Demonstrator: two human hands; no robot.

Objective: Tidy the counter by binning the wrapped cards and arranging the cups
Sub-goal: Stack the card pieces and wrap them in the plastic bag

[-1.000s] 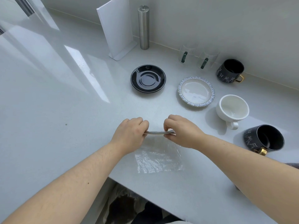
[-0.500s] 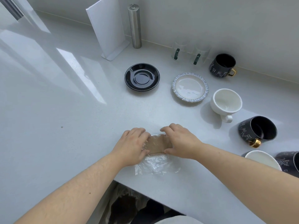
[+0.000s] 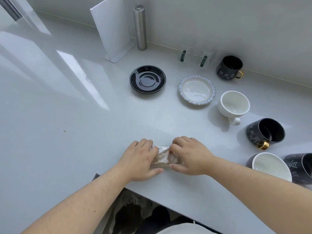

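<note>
A flat stack of cards in clear plastic wrap [image 3: 163, 157] lies near the counter's front edge. My left hand [image 3: 140, 160] grips its left end and my right hand [image 3: 190, 155] grips its right end, fingers over the top. To the right stand a white cup [image 3: 233, 105], a dark cat-pattern mug with a gold handle [image 3: 265, 131], a second such mug [image 3: 229, 67] by the wall, a white-lined cup [image 3: 270, 165] and another dark mug [image 3: 302, 166] at the right edge. A bin with a liner [image 3: 133, 211] shows below the counter edge.
A black saucer [image 3: 147, 79] and a white saucer with a blue rim [image 3: 197, 89] sit mid-counter. Two clear glasses with green handles [image 3: 195, 54], a steel cylinder [image 3: 139, 27] and a white stand [image 3: 112, 29] line the back wall.
The cards were held on edge above a spread sheet of plastic wrap; now they lie flat, rolled toward me, with the wrap folded around them under both hands.
</note>
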